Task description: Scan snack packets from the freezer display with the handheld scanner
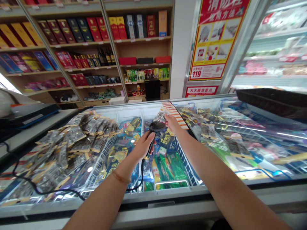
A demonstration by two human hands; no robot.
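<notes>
My left hand [146, 143] is wrapped round the handle of a black barcode scanner [157, 126], its head pointing away from me. A black cord [142, 174] hangs down from the handle. Just past the scanner head, my right hand [172, 124] pinches a small silvery see-through packet [160, 115]. Print on that packet is too small to read. Both hands are above the glass top of a chest freezer, over a white wire basket [171, 182] with green and blue ice-cream wrappers in it.
A heap of similar packets [79, 134] covers the left side of the freezer top, and more packets [208, 127] lie to the right. A black tray [271, 100] stands at the right. Shelves of boxes [93, 28] line the wall behind. The cord [48, 192] runs along the left front.
</notes>
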